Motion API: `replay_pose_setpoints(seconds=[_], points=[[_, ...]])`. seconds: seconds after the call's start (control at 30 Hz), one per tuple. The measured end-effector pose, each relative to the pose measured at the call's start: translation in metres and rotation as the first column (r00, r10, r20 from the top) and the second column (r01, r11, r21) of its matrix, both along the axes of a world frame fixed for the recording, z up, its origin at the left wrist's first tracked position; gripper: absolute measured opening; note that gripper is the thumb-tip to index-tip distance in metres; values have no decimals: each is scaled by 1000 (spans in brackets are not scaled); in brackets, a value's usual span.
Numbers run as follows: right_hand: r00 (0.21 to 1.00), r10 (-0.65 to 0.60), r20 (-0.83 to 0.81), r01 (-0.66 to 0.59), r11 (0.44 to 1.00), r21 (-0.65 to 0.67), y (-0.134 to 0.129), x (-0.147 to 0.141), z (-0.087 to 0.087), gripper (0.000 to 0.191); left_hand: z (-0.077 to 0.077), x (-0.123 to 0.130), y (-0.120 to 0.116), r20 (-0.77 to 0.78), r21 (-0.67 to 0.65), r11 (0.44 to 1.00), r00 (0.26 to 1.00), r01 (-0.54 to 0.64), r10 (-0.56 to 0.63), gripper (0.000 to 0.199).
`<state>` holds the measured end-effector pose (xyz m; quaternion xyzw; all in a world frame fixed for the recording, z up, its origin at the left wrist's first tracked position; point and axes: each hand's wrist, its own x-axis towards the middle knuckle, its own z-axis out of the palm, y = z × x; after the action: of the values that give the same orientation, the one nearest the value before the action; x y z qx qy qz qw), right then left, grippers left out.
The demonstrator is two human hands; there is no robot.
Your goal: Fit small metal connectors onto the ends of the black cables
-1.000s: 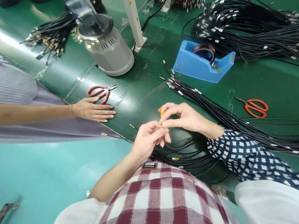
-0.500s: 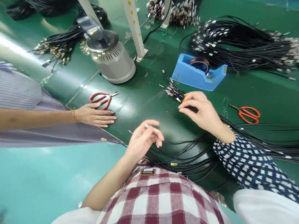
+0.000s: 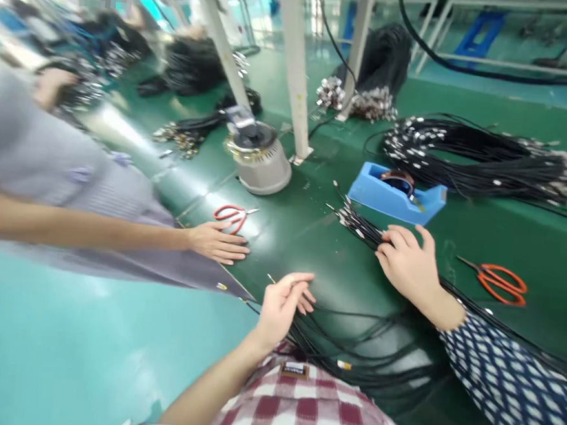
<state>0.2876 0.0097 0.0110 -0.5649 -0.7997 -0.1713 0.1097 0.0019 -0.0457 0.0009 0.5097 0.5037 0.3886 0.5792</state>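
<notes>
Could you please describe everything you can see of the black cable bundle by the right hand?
The black cable bundle is many thin, smooth-looking strands with pale, unevenly spread tips and a few small white tags. It lies slantwise on the green table, tips near the blue tape dispenser. The right hand covers part of it, fingers apparently touching; whether they grip is unclear. Past the hand it runs, blurred, toward the picture's right edge.

Glossy green tabletop (image 3: 305, 240), turquoise floor (image 3: 85, 341)
</notes>
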Motion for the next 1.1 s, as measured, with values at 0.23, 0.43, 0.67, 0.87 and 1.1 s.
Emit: replay_pose_setpoints(seconds=[0.23,0.43,0.67,0.87,1.1], points=[[993,50,-103,-43,997,68,3,7,2,25,-5,-13,9,-628,383,921,751,71,203,9],[929,148,-340,-84,977,196,-13,31,0,14,13,-5,9,-668,418,883,731,212,140,22],[917,204,-343,-139,969,205,-35,26,-6,5,7,108,46,356,-17,979,916,205,-186,65],[926,170,-337,-127,981,146,-31,55,-11,22,4,138,40,654,-147,972,755,185,-45,57],[962,271,-31,-270,962,42,-16,68,-18,24,8,137,34,571,-200,958,819,206,-57,56]])
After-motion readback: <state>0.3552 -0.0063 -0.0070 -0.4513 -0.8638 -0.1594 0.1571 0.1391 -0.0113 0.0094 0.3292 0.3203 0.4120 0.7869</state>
